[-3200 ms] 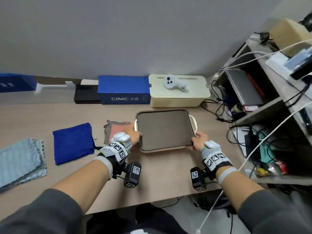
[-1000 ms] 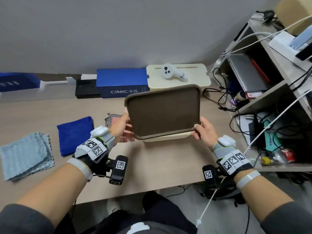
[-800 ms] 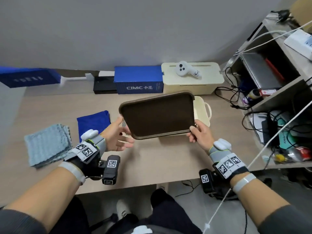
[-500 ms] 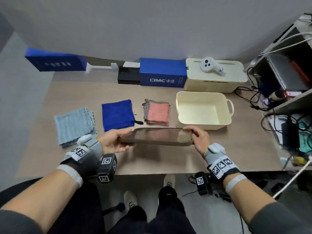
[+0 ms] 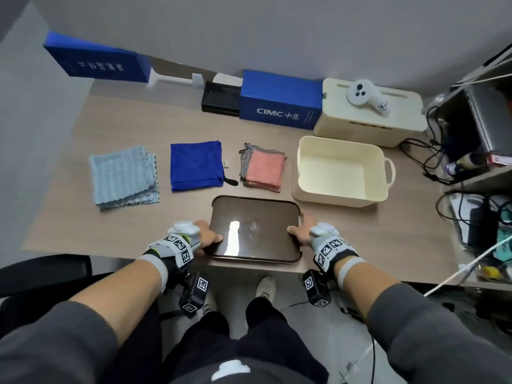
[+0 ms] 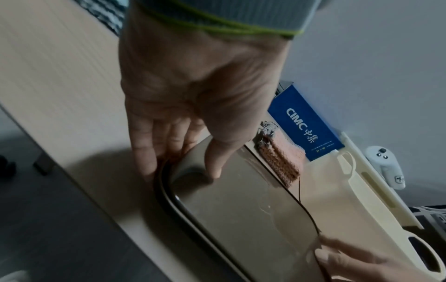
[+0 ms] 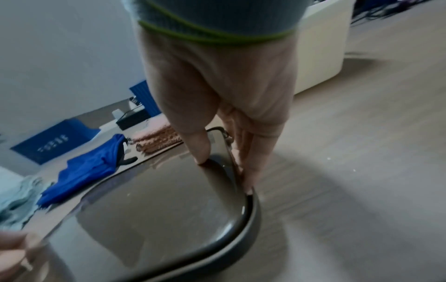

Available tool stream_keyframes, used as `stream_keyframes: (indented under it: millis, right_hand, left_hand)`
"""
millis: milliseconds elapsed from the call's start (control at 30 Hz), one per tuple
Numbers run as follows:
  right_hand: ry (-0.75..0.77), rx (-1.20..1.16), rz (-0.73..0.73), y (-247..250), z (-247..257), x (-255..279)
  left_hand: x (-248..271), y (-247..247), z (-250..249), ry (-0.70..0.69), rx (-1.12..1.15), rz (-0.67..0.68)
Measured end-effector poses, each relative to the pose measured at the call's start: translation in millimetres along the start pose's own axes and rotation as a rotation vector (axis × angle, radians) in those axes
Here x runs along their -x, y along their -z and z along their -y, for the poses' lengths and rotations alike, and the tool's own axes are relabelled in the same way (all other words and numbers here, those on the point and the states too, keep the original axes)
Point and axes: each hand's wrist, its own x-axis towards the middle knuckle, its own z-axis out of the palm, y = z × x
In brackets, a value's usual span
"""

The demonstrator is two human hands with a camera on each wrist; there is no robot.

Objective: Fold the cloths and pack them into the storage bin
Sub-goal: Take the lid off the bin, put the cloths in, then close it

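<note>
Head view: left hand [image 5: 203, 236] and right hand [image 5: 302, 233] each pinch a short edge of the glossy brown rectangular lid [image 5: 255, 230], flat at the desk's [image 5: 116, 231] near edge, slightly overhanging. Open cream plastic storage bin [image 5: 342, 199] sits beyond-right, nearer the right hand. Pink woven cloth [image 5: 264, 171], royal-blue cloth [image 5: 196, 165], pale-blue textured cloth [image 5: 123, 174] run in a row beyond-left, left hand closer. Left wrist view: thumb on top, fingers [image 6: 144, 150] along rim. Right wrist view: same grip, fingers [image 7: 251, 167] outside the rim. Next, likely: release the lid, reach forward.

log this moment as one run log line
lid off, on desk edge | both hands grip lid | bin open | three cloths beside bin
</note>
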Motion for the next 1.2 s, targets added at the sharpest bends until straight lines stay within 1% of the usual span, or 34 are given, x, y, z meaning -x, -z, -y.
stream_keyframes:
  millis: [67, 167, 233, 300, 367, 433, 500, 600, 633, 667, 733, 800, 833, 900, 967, 1033, 1100, 1167, 1200]
  right_hand:
    - [0.064, 0.119, -0.006, 10, 12, 12]
    - [0.108, 0.108, -0.008, 13, 17, 10]
    - [0.101, 0.093, -0.003, 14, 18, 8]
    - [0.125, 0.089, -0.014, 17, 23, 7]
    - [0.216, 0.056, -0.03, 19, 37, 8]
    - [0.306, -0.003, -0.011, 21, 63, 4]
    - [0.376, -0.074, 0.03, 22, 100, -1]
    - [0.419, -0.222, 0.075, 21, 162, -18]
    - [0.424, -0.257, 0.069, 19, 175, -24]
    - [0.416, -0.283, 0.058, 16, 189, -29]
    - [0.365, -0.309, 0.047, 9, 225, -42]
    - [0.292, -0.239, -0.002, 6, 256, -44]
    - [0.235, -0.193, -0.024, 4, 267, -46]
    - [0.104, -0.12, -0.029, 2, 287, -52]
    - [-0.008, -0.107, -0.009, 1, 297, -55]
    - [-0.096, -0.138, 0.003, -1, 307, -63]
    - [-0.113, -0.133, -0.001, 0, 314, -68]
    - [-0.072, -0.159, 0.034, 0, 320, -67]
    - [-0.059, -0.21, 0.069, -4, 320, -72]
  left_hand:
    - [-2, -3, -4, 0.012, -0.023, -0.046]
    - [-5, 3, -9, -0.026, -0.067, -0.136]
    - [-4, 12, -10, -0.033, -0.056, -0.162]
    - [-11, 24, -8, -0.043, 0.068, -0.187]
    - [-16, 43, -1, -0.074, 0.205, -0.255]
    - [-26, 69, 8, -0.115, 0.264, -0.326]
    - [-35, 96, 11, -0.132, 0.282, -0.38]
    - [-56, 130, 8, -0.166, 0.32, -0.431]
    - [-56, 134, 1, -0.172, 0.345, -0.453]
    - [-57, 138, -3, -0.184, 0.399, -0.501]
    - [-62, 162, -6, -0.204, 0.509, -0.62]
    - [-68, 188, 3, -0.188, 0.479, -0.683]
    - [-73, 197, 9, -0.173, 0.449, -0.675]
    - [-89, 208, 12, -0.162, 0.431, -0.589]
    - [-99, 201, 2, -0.188, 0.396, -0.487]
    - [-116, 191, -11, -0.168, 0.325, -0.365]
    - [-132, 181, -21, -0.146, 0.314, -0.29]
    - [-141, 177, -27, -0.154, 0.351, -0.256]
    - [-147, 175, -27, -0.153, 0.373, -0.238]
